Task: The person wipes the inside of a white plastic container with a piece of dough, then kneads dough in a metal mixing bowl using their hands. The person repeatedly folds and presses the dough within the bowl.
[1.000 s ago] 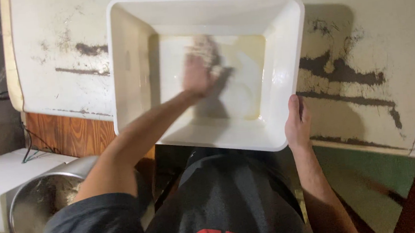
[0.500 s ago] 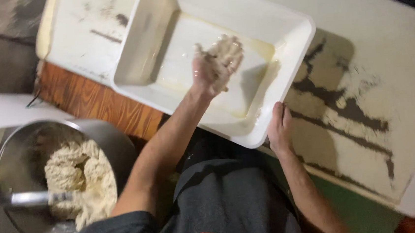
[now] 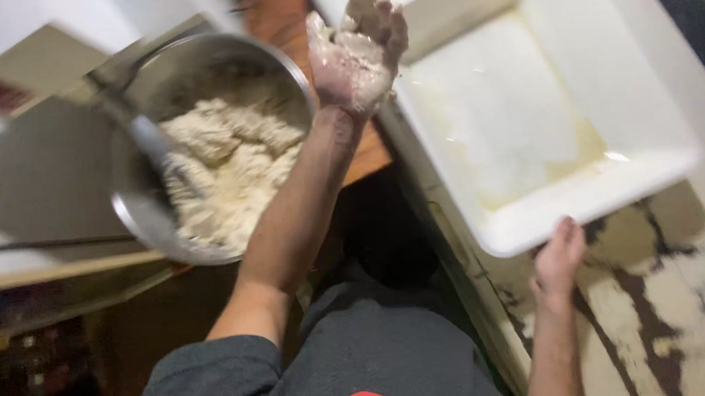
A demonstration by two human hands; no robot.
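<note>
Two hands are ours: left hand, open and dough-caked, hangs between the steel bowl of dough and the white tub, whose near rim our right hand grips at the table's edge, where it might slip.

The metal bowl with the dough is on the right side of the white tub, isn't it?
No. The head view shows the metal bowl with the dough on the left side of the white tub, not the right.

One white plastic tub, one steel mixing bowl holding one mass of dough, and two bare hands.
</note>
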